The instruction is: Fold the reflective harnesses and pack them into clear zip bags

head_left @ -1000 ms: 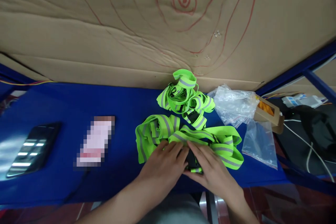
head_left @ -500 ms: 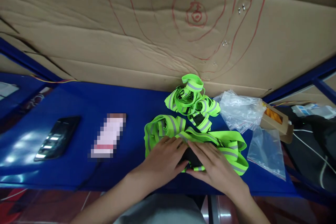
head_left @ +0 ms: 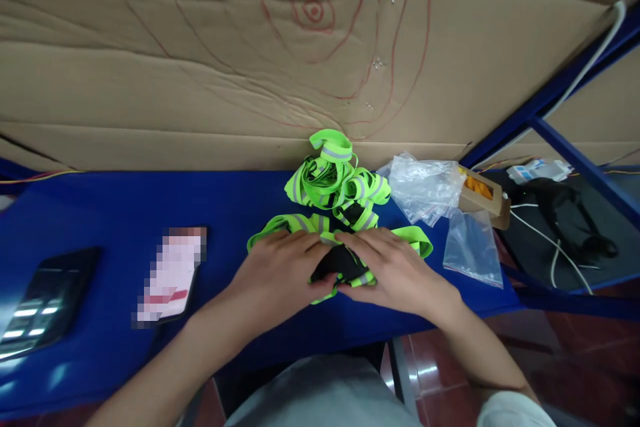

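Both hands rest flat on a bright green strap (head_left: 345,265) near the front edge of the blue worktop (head_left: 125,213). The left hand (head_left: 280,273) and the right hand (head_left: 390,270) press down on it, fingers mostly straight, with the fingertips pinching a black patch (head_left: 336,261) between them. A second ago the strap spread wide out toward 3 o'clock; now it is bunched into a smaller, tighter bundle under the hands, so it looks like the strap is being folded up. At 12 o'clock from the hands sits a pile of more green straps (head_left: 335,177), already looped up, against the big cardboard (head_left: 200,80) wall. At 2 o'clock lies a crumpled clear bag (head_left: 423,187); I cannot tell what is in it. Just past it is a small brown box (head_left: 483,190) with something orange inside. A flat clear bag (head_left: 473,247) at 3 o'clock looks empty. At 9 o'clock lie a blurred card (head_left: 170,273) and, farther out, a dark phone (head_left: 40,300).
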A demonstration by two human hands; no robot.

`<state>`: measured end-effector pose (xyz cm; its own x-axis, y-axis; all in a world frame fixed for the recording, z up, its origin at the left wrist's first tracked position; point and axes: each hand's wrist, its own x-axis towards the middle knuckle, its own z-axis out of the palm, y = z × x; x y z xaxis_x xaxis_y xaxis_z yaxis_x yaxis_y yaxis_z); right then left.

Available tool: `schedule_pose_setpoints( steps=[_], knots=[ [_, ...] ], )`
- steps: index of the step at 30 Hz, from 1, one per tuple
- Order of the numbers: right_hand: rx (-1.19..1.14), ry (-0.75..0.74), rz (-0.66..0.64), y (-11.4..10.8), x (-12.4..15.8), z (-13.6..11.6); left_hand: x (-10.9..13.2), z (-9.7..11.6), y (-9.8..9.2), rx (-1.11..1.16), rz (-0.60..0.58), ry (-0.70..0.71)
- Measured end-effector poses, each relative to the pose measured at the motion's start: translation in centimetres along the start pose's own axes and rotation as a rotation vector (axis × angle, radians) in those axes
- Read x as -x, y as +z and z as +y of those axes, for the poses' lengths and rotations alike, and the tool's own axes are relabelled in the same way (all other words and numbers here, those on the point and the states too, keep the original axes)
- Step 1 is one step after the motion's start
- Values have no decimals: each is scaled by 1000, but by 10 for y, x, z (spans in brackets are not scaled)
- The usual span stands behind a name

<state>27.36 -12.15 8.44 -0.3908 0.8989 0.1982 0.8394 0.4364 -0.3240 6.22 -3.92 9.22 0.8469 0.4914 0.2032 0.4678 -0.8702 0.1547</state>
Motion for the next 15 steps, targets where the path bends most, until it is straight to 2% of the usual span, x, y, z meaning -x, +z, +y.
schedule_pose_setpoints(
  steps=[4,7,11,15],
  knots=[
    [-86,-71,-16,-34,-16,11,-17,-4,-23,-48,89,23],
    [-218,-129,-7,-64,-27,19,-29,-5,-44,25,255,43],
    [-311,-128,154,-94,-35,19,-38,-1,-72,115,439,113],
    [-134,-52,328,-105,-34,6,-44,3,-90,-47,496,230]
  ],
)
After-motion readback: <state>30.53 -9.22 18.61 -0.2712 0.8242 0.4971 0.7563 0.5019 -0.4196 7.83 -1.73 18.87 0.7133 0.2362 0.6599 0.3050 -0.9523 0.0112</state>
